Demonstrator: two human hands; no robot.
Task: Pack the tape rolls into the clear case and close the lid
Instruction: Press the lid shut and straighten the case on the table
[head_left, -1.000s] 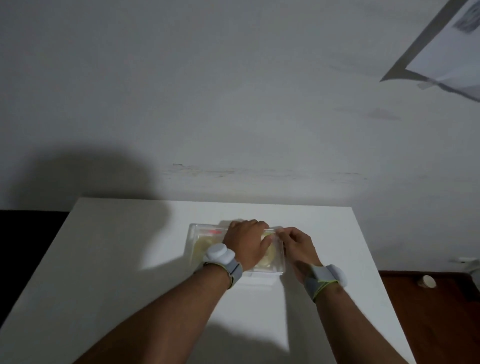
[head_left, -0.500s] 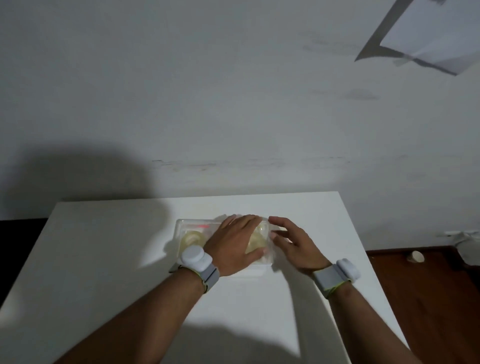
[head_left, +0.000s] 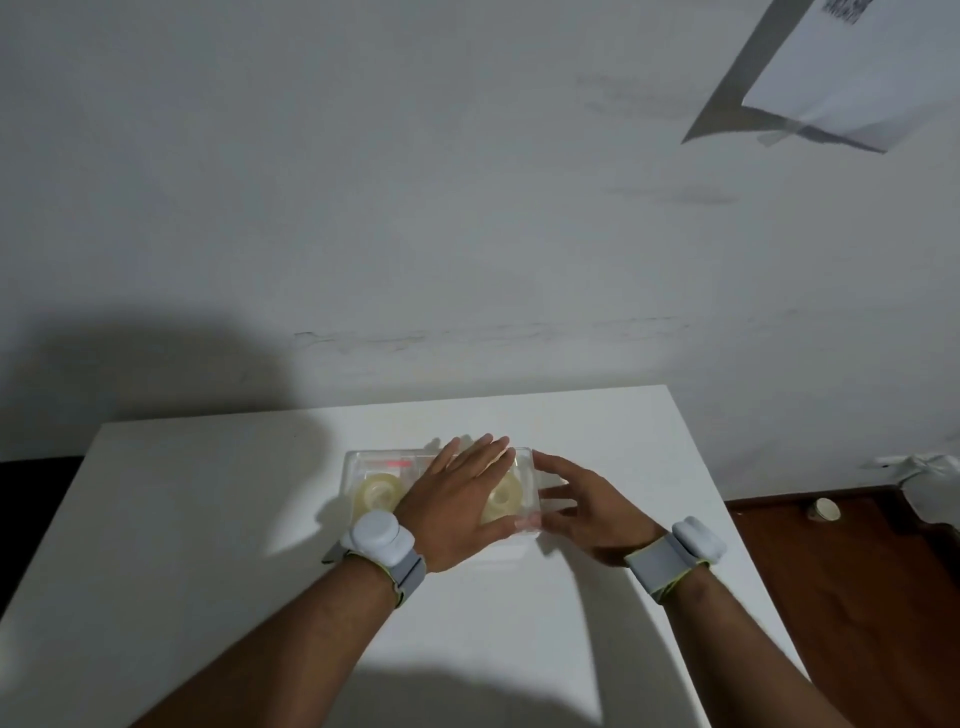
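Observation:
A clear plastic case (head_left: 358, 467) lies on the white table (head_left: 208, 519) with its lid down. Two pale yellowish tape rolls show through it: one (head_left: 376, 491) at the left, another (head_left: 503, 499) at the right, partly under my left hand. My left hand (head_left: 462, 499) lies flat on the lid, fingers spread. My right hand (head_left: 587, 506) is open beside the case's right end, its fingertips at or near the edge. A red mark (head_left: 397, 462) shows inside the case at the back.
The table stands against a white wall. A sheet of paper (head_left: 852, 73) hangs on the wall at the upper right. To the right of the table is brown floor with a small round object (head_left: 823, 510) and something white (head_left: 930, 467).
My right hand has drawn back from the case's right end and its fingers have opened. My left hand has flattened on the lid. The camera view has shifted.

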